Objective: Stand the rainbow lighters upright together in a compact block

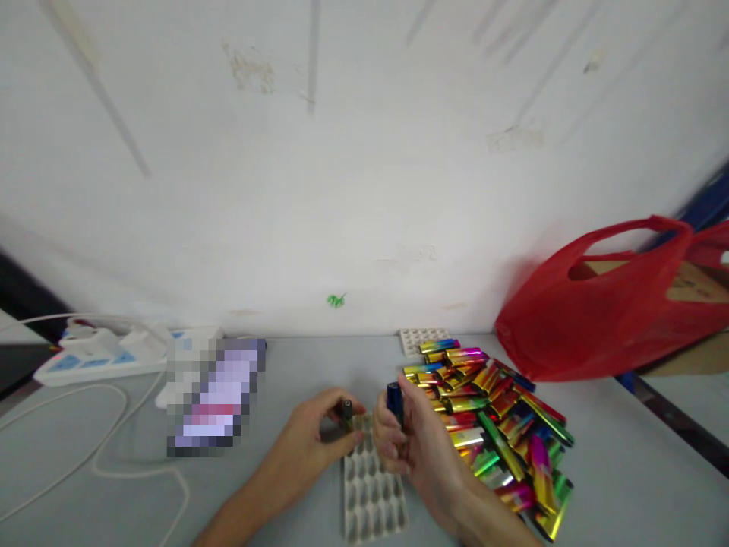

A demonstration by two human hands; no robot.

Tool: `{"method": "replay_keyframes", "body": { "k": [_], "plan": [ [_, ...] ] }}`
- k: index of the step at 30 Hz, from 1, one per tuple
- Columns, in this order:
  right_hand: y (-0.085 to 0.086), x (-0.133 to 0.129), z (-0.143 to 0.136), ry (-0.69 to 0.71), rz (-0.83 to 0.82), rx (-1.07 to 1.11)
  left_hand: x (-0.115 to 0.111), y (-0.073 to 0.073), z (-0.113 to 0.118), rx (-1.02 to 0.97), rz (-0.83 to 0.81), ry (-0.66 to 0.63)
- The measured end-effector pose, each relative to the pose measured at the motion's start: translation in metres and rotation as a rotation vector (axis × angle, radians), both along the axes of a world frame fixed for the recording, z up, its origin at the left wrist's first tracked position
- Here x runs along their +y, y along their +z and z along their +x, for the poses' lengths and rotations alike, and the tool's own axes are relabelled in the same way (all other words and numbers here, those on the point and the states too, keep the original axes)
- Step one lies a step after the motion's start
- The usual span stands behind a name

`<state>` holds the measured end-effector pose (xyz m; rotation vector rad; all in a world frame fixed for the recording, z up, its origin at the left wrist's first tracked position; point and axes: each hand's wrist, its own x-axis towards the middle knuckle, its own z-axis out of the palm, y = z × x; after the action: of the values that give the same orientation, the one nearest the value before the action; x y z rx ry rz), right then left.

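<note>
Slotted tray [374, 481] looks unfilled up front; your left hand [322, 434] pinches dark tube [347, 412], right hand [414, 434] clasps blue tube [394, 399], pile [494, 416] right of tray.

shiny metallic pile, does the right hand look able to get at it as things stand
Probably yes: the pile lies right beside the right hand with nothing visible blocking, though that hand is occupied by a dark blue cylinder.
</note>
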<state>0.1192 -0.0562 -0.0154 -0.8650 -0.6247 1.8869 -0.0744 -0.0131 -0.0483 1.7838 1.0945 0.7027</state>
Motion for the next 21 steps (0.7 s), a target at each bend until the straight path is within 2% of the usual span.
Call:
{"method": "replay_keyframes", "body": {
  "k": [8,21],
  "plan": [
    [-0.0099,0.0078,0.0027,0.004,-0.066,-0.076,0.0001,-0.0002,-0.0002,-0.001,-0.005,0.006],
    [-0.0072,0.0032,0.0053,0.08,-0.044,-0.062,-0.0016,-0.0004,-0.0016,-0.005,0.017,0.002]
  ]
}}
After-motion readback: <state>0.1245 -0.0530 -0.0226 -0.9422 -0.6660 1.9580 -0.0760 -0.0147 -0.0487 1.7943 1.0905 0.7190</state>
